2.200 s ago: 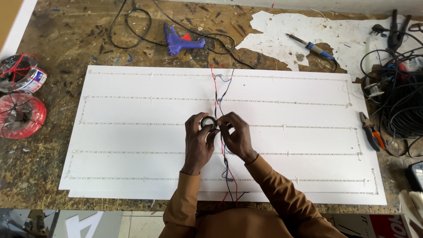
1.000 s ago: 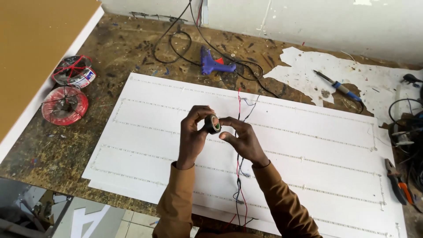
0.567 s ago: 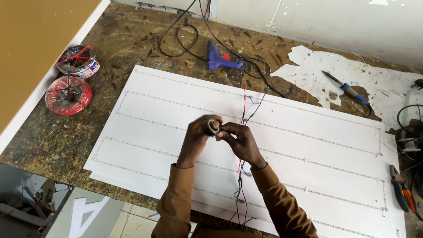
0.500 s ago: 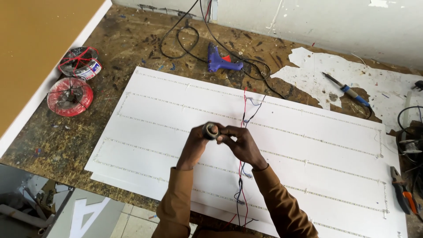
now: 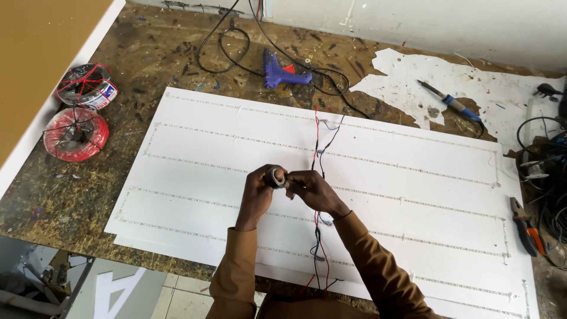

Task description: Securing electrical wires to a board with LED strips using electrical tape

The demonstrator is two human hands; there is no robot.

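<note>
A small dark roll of tape (image 5: 275, 176) sits pinched between both hands, held just above the mid part of a big white rectangular panel (image 5: 195, 177) w/ rows of thin LED strip glued along it. The left hand (image 5: 258, 192) is wrapped round the roll, fingers curled on its rim; the right hand (image 5: 310, 188) is closed at the roll's edge, thumb and fingertips nipping at it, prob. on the loose tape end, tho the end itself is too small to make out. Just beyond and under the right hand runs a bundle of thin red, black and blue wires (image 5: 319, 147), going from the panel's far edge down across it toward the person's body. My read: the step in hand is getting a length of tape free off the roll; the next move would call for a steady pull w/ the right hand while the left keeps the roll from turning loose, then bringing the strip over to the wires close by. Further out, ahead of the hands, a blue glue gun (image 5: 282, 70) lies on the scuffed wooden bench; ahead-right is a blue-handled soldering iron (image 5: 450, 101). Far left of the left hand are 2 wire coils, a red coil (image 5: 75, 134) and a black-and-red coil (image 5: 86, 86). Far right, orange-handled pliers (image 5: 527, 226) by a tangle of black cables.
</note>
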